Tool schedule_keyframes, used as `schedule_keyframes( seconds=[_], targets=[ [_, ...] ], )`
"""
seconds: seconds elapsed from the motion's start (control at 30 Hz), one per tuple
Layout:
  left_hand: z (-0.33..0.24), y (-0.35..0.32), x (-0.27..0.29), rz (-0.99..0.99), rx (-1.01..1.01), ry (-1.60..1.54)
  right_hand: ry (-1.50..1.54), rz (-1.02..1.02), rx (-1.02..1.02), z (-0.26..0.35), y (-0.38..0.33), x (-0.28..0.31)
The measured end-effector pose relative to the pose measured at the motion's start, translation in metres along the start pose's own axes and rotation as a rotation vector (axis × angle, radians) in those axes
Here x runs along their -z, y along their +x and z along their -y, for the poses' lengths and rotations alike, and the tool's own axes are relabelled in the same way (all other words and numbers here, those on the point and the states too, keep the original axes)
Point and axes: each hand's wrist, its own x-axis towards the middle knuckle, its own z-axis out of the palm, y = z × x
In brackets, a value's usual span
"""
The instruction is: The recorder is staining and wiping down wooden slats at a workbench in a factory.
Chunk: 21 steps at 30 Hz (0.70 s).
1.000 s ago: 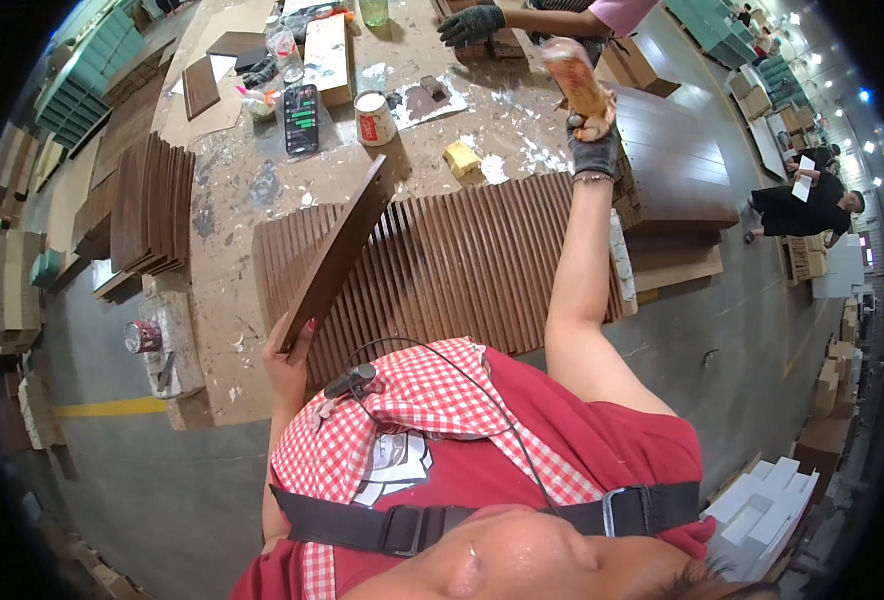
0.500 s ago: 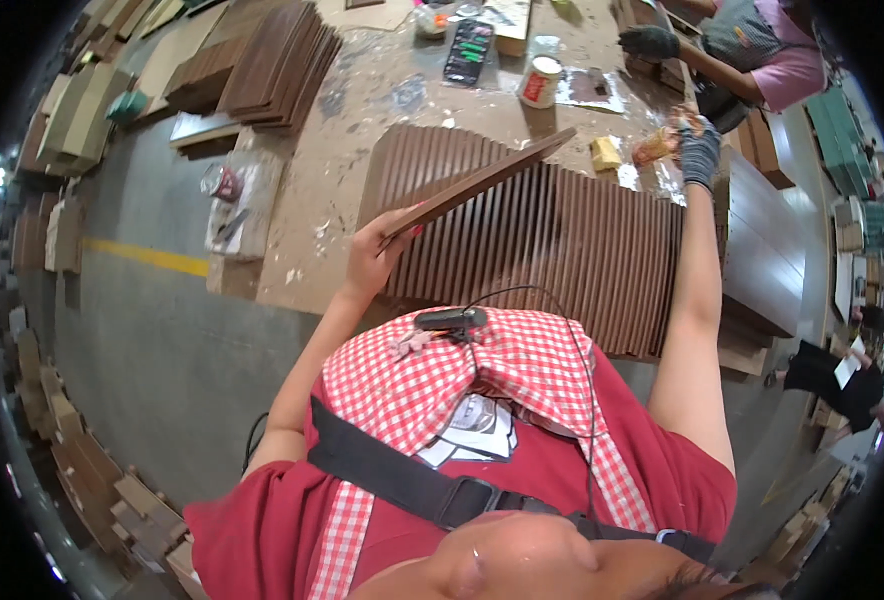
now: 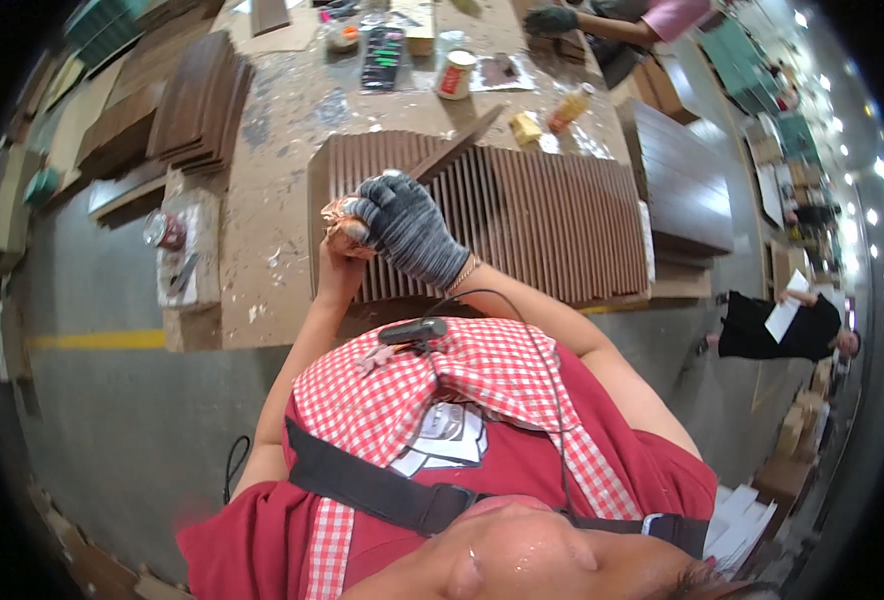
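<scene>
My left hand (image 3: 339, 270), bare, grips the near end of a narrow brown wooden board (image 3: 459, 143), which slants up and away to the right. My right hand (image 3: 407, 228), in a grey striped glove, is closed around a crumpled orange-brown rag (image 3: 344, 220) at that same end. The rag and the glove hide the board's near end and part of my left fingers. Below and beyond both hands, a long row of similar brown boards (image 3: 572, 225) stands packed on edge across the worktable (image 3: 267, 265).
Beyond the row are a yellow block (image 3: 525, 128), a bottle of amber liquid (image 3: 570, 108), a white-and-red can (image 3: 456, 75) and a phone (image 3: 383, 58). A co-worker's gloved hand (image 3: 550, 20) is at the far right. Stacked boards (image 3: 194, 105) and a jar (image 3: 166, 230) lie left.
My right hand has come from the bottle at the far right to the board's near end, with the rag in it. The whole view has shifted rightward. My left hand keeps the board.
</scene>
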Motion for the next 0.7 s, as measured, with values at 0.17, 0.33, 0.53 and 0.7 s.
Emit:
schedule_keyframes(
  seconds=[0.17,0.33,0.53,0.7],
  targets=[
    [-0.005,0.003,0.007,0.062,0.023,0.140,0.600,0.254,-0.871,-0.089,0.025,0.024],
    [-0.008,0.002,0.008,0.098,0.030,0.160,-0.156,0.094,-0.047,-0.023,0.010,-0.005],
    [-0.002,0.000,0.008,0.043,-0.028,0.169,-0.171,0.117,-0.196,-0.087,-0.011,-0.030],
    [0.002,0.002,0.011,0.083,0.008,0.179,-0.199,0.276,-0.337,-0.161,0.016,-0.017]
  ],
)
